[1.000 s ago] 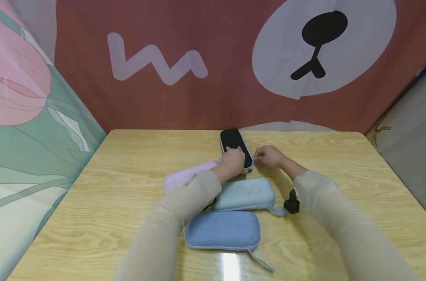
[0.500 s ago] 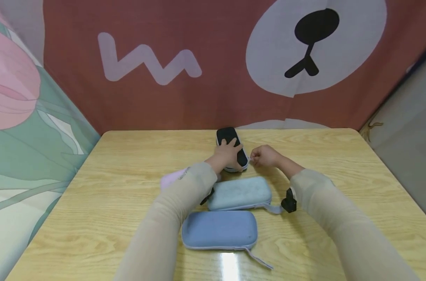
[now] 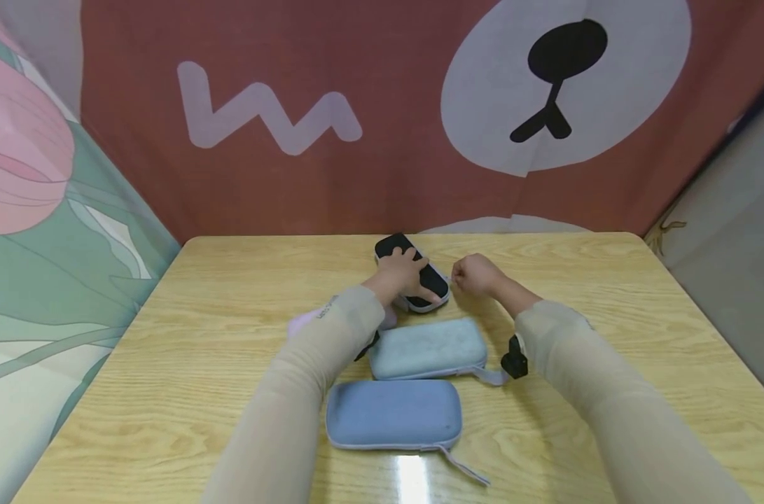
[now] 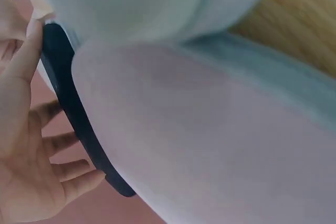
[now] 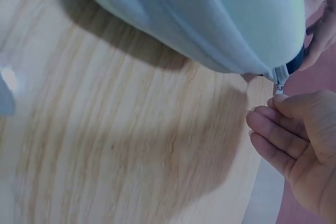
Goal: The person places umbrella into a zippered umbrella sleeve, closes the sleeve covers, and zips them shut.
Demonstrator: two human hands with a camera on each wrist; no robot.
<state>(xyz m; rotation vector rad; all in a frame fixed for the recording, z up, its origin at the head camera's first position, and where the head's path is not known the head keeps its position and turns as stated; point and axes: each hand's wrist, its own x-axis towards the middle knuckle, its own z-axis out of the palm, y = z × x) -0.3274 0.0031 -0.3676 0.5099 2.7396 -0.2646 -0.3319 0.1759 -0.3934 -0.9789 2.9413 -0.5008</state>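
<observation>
A black zip pencil case (image 3: 433, 280) with a pale edge lies slanted near the table's far side. My left hand (image 3: 399, 271) presses on its top with fingers spread. In the left wrist view, the fingers (image 4: 63, 142) reach straight against the black case (image 4: 79, 114). My right hand (image 3: 476, 274) is at the case's right end. Seen from the right wrist, thumb and forefinger pinch a small zipper pull (image 5: 280, 91), while the other fingers curl loosely. A light teal case (image 3: 428, 348) and a blue case (image 3: 394, 414) lie nearer, both closed.
A lilac case (image 3: 301, 323) is partly hidden behind the left sleeve. The teal case's strap (image 3: 490, 376) reaches toward the right wrist's black camera (image 3: 515, 358). A wood-grain table (image 3: 230, 294) bears everything, with a printed curtain (image 3: 281, 189) behind its far edge.
The black case has turned, its far end swinging left. My left hand's fingers have spread out and shifted left with it. My right hand stays beside the case's right end.
</observation>
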